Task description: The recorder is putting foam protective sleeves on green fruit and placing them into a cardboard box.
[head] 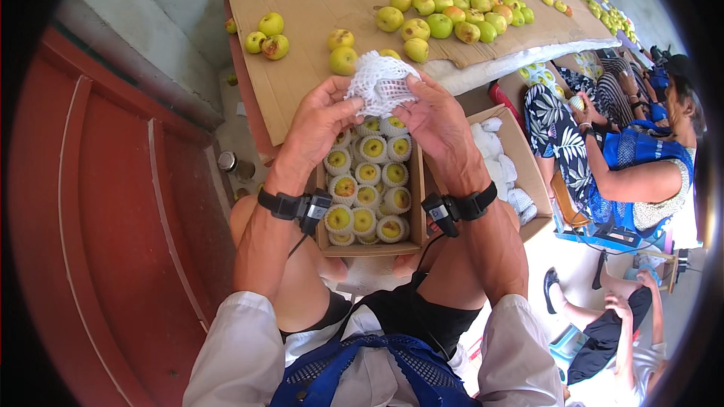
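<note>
Between my two hands a white foam mesh sleeve is stretched; no apple shows inside it. My left hand pinches its left side with thumb and fingers. Its right edge is held by my right hand. Directly below is a cardboard box with rows of apples in white foam sleeves. Just beyond the sleeve, two loose yellow-green apples with brown marks rest on the cardboard-covered table, and another apple is partly hidden by the mesh.
A large pile of loose apples covers the table's far side. At right stands an open carton of foam sleeves. A seated person handles an apple beyond it. A red door is at left, near a lidded jar.
</note>
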Available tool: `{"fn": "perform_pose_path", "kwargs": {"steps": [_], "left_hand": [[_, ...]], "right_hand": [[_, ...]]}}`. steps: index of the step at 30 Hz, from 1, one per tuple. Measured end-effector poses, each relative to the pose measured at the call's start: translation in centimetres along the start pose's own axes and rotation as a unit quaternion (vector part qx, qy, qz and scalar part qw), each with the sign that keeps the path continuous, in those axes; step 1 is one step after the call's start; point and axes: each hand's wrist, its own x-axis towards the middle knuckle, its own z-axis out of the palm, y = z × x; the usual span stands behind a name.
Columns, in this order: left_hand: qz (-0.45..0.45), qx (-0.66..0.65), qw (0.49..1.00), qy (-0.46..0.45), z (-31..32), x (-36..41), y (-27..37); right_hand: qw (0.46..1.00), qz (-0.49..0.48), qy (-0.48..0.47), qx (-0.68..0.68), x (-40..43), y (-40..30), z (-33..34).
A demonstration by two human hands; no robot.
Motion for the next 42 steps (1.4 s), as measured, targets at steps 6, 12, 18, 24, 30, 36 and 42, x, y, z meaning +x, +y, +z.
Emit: {"fn": "perform_pose_path", "kwargs": {"steps": [6, 12, 18, 24, 30, 36, 42], "left_hand": [[0.021, -0.133, 0.991, -0.009, 0.2, 0.5, -0.2], [-0.023, -0.151, 0.988, 0.012, 0.2, 0.6, 0.4], [0.005, -0.144, 0.989, 0.017, 0.6, 0.8, -0.3], [0.025, -0.125, 0.992, -0.002, 0.7, 0.7, -0.6], [0.066, -0.094, 0.993, 0.006, 1.4, 0.5, -0.8], [0.069, -0.129, 0.989, -0.014, 1.4, 0.1, 0.1], [0.086, -0.124, 0.988, -0.035, 1.4, 0.0, 0.3]], "right_hand": [[1.000, 0.006, 0.012, -0.003, 0.4, 0.5, -0.3], [0.999, 0.030, 0.011, -0.034, 0.3, 0.7, 0.1], [1.000, 0.018, -0.007, -0.014, 0.4, 1.2, 0.9], [1.000, 0.012, -0.022, 0.016, 0.4, 1.6, 1.1], [0.999, -0.005, -0.034, 0.028, 0.5, 2.3, 0.6], [0.999, -0.015, -0.039, 0.026, 1.0, 2.0, 0.0], [0.999, -0.044, 0.012, 0.024, 0.8, 2.2, 0.4]]}}
